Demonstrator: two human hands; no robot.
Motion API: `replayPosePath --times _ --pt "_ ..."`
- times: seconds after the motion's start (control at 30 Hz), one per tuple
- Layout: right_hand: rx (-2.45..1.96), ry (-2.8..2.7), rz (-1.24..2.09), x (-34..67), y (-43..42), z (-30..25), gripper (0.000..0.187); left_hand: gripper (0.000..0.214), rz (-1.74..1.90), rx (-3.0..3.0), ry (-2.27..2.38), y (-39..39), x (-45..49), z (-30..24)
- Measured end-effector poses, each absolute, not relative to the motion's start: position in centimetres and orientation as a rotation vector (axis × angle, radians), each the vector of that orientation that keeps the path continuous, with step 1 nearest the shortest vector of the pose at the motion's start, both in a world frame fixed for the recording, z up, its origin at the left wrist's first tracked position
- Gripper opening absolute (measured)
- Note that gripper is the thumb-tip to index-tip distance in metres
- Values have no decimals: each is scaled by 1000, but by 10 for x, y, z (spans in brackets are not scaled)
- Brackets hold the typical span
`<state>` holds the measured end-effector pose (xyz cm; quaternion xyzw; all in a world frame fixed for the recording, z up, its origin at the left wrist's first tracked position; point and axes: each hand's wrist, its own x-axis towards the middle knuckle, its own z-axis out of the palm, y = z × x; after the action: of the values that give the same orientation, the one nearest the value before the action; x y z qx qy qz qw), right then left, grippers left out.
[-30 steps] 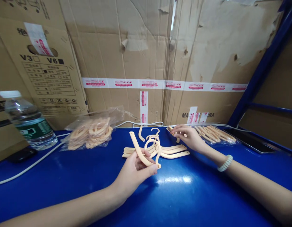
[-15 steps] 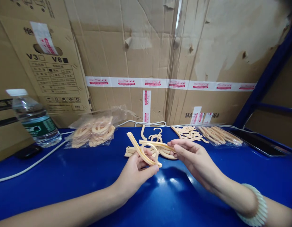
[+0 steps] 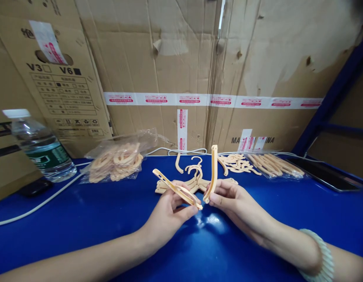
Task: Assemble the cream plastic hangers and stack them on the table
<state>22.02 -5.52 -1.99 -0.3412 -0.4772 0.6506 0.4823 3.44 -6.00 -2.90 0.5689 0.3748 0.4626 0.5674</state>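
Swung up from nearly level half a second ago, one pale curved strip (image 3: 214, 166) now stands almost upright in the right hand (image 3: 232, 197), thumb and fingers pinching its lower end. Clamped in the fingers of the left hand (image 3: 174, 205), a similar arm piece (image 3: 163, 181) with a curved hook part (image 3: 185, 193) has rolled so its slotted edge shows. Their lower ends now sit just beside each other, seemingly apart, which suggests the two parts are being lined up.

Both are held above a blue tabletop (image 3: 181, 250). Close behind the hands lie stacked hangers (image 3: 161, 188); loose hook pieces (image 3: 235, 163) lie farther back, to the right. Cardboard (image 3: 158, 74) walls off the back edge. Room to move opens on the near side, between the forearms; forward, the stack leaves little.
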Motion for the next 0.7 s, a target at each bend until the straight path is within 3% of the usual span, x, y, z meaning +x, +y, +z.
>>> replayPosePath --times 0.47,0.7 --pt "-777 -1348 1571 221 -54 -22 23 32 1065 1350 868 -60 34 -28" --pt "-814 -1362 1514 220 -56 -23 26 36 1095 1319 928 -61 33 -30"
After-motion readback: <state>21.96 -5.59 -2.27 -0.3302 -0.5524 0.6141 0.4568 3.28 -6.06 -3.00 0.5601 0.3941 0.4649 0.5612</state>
